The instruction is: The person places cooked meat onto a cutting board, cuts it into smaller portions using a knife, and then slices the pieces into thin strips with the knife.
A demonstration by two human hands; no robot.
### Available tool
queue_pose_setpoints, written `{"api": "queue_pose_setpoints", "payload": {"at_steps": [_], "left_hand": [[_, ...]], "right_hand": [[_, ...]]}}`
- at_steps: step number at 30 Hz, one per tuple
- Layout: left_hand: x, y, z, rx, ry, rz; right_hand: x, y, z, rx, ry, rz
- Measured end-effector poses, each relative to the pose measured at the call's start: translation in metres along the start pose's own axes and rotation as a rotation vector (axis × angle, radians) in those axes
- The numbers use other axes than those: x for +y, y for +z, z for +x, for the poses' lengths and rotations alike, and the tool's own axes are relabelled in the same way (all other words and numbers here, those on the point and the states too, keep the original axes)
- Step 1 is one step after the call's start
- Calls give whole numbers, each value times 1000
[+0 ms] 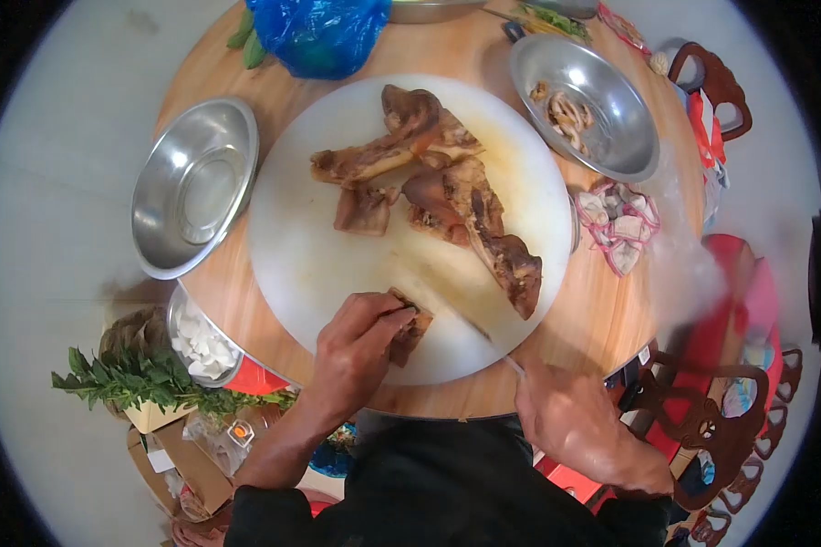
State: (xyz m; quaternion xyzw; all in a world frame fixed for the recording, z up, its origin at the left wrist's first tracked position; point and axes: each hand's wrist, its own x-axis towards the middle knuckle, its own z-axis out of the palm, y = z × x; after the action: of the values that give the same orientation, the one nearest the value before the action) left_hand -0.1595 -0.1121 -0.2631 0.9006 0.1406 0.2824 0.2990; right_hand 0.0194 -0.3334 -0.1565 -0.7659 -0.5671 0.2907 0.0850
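Note:
My left hand [360, 342] is closed on a small piece of brown cooked meat [410, 339] at the front of the round white cutting board [319, 264]. In my right hand [575, 415], at the board's front right edge, is a knife [456, 305]. Its pale blade lies over the board, pointing up and left, hard to make out against the white. Larger pieces of meat with skin on lie farther back: a long strip [397, 146], a second strip [493, 232] to its right and a small square piece [363, 210]. My right fingers hide most of the knife's handle.
A steel bowl [155, 205] stands left of the board. Another steel bowl [629, 118] with cut strips sits at the back right, above a crumpled cloth [620, 223]. A blue plastic bag [324, 32] lies behind. Leafy greens [146, 383] and white pieces [201, 342] in a bowl are lower left.

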Motion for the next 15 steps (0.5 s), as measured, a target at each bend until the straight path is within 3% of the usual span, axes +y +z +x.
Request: {"api": "queue_pose_setpoints", "payload": {"at_steps": [2, 8, 15], "left_hand": [[-1, -2, -2, -2, 5, 13], [-6, -5, -3, -31, 40, 8], [-2, -7, 0, -57, 15, 15]], "right_hand": [[3, 4, 10, 166, 4, 79], [-10, 3, 36, 126, -139, 125], [-10, 9, 45, 136, -158, 114]]}}
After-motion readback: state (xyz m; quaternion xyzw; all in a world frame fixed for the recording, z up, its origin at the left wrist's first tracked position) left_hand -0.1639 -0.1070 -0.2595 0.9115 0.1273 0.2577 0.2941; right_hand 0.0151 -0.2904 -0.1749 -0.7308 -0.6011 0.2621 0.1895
